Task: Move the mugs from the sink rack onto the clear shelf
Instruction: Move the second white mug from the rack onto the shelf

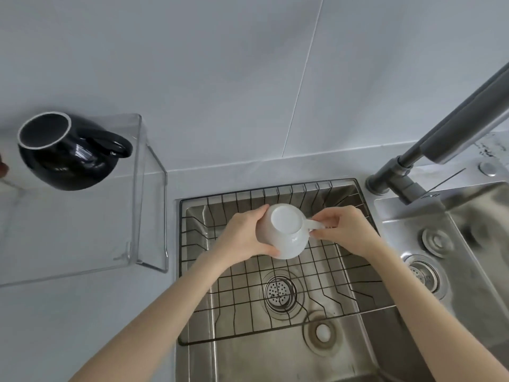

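Pale grey wall tiles and a light countertop are framing a stainless steel sink (344,351). Over its black wire rack (316,274) a glossy white ceramic mug (285,232) is sitting upside down, base facing up. The left hand (242,238) is cupping its body while the right hand (347,230) is pinching the handle — both grasping it. It is probably rigid, breakable and slick if wet, so body-plus-handle suits it. A black round-bellied mug (63,153) is already standing on the clear acrylic shelf (148,216) at left.
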`<action>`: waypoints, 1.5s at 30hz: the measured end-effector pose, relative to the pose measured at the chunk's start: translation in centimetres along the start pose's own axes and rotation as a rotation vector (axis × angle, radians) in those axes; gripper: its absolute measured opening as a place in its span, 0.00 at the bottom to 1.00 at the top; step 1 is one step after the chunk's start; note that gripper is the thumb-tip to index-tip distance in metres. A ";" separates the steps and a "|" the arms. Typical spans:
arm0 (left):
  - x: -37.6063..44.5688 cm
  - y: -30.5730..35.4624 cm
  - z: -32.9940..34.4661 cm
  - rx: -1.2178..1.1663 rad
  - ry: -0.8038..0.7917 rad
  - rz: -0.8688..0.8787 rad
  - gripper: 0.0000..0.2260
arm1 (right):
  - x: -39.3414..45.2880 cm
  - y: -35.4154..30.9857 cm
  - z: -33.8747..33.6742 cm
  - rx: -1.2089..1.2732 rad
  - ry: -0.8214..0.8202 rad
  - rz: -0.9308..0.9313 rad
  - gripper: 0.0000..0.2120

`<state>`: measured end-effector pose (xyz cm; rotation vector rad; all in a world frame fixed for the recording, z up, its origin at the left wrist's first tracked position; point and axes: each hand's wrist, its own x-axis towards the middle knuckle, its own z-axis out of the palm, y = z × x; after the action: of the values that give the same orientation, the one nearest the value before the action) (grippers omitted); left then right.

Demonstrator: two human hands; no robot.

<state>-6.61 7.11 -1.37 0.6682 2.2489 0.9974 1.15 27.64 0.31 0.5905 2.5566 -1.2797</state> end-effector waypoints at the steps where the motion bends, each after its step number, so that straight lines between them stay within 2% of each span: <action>1: -0.9 0.8 -1.1 0.001 0.033 0.018 0.40 | -0.3 -1.6 -1.0 -0.007 -0.031 -0.022 0.08; 3: -3.0 2.4 -3.5 -0.014 0.123 0.058 0.39 | -1.1 -5.0 -2.8 0.001 -0.052 -0.067 0.10; 5: -4.9 3.9 -5.8 -0.046 0.210 0.071 0.41 | -2.0 -8.5 -4.1 0.034 -0.040 -0.119 0.11; 9: -8.6 5.6 -10.7 -0.133 0.340 0.093 0.43 | -4.0 -14.8 -4.9 0.089 -0.035 -0.265 0.09; 13: -12.5 5.3 -15.5 -0.125 0.407 0.105 0.40 | -5.4 -20.2 -3.1 0.098 -0.066 -0.387 0.08; 17: -16.1 3.7 -18.9 -0.117 0.436 0.100 0.34 | -5.8 -24.0 0.3 0.132 -0.119 -0.442 0.07; 19: -17.7 2.5 -20.2 -0.118 0.450 0.087 0.35 | -5.8 -25.5 2.2 0.130 -0.138 -0.455 0.08; 23: -19.5 -0.3 -22.5 -0.063 0.416 0.032 0.37 | -5.5 -27.2 6.3 0.135 -0.151 -0.438 0.09; 28: -20.0 -3.7 -23.7 -0.015 0.382 -0.031 0.39 | -5.2 -27.4 11.1 0.180 -0.081 -0.426 0.10; 33: -19.3 -5.3 -23.8 0.032 0.349 -0.066 0.44 | -4.6 -26.7 12.9 0.228 -0.076 -0.371 0.09; 39: -18.7 -6.2 -23.8 0.061 0.297 -0.076 0.37 | -3.9 -26.3 13.5 0.141 -0.083 -0.358 0.09; 45: -18.7 -6.9 -23.6 0.061 0.273 -0.084 0.37 | -3.6 -26.4 13.9 0.056 -0.062 -0.389 0.08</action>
<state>-10.93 -20.48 11.96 0.4812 2.5303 1.0346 -7.16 1.31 12.20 0.0559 2.6761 -1.4617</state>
